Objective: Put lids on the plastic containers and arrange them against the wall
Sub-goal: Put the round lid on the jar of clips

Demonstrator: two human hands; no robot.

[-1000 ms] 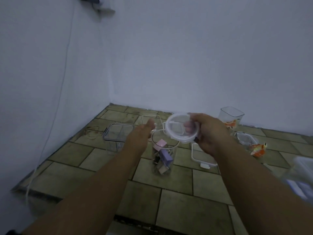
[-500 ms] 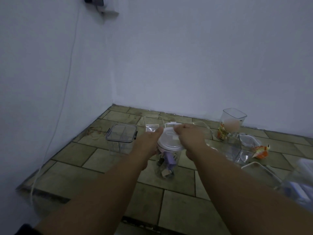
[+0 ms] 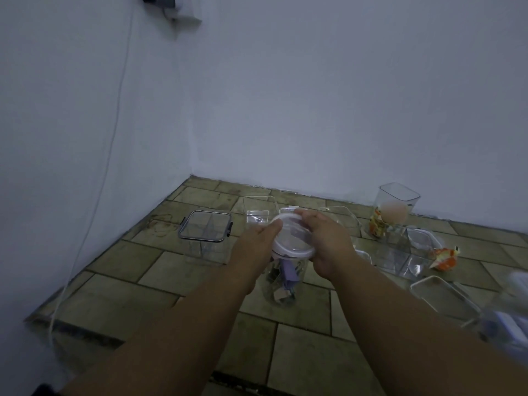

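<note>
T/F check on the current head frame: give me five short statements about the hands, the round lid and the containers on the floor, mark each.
1. Both hands, left hand and right hand, are on the round lid. True.
2. The lid sits over an empty jar. False: the round jar holds small items, among them a purple one.
3. The square container at left already has its lid on. True.
4. The tall container near the back wall is closed. False: its top is open.
5. A loose rectangular lid lies on the floor at right. True.
</note>
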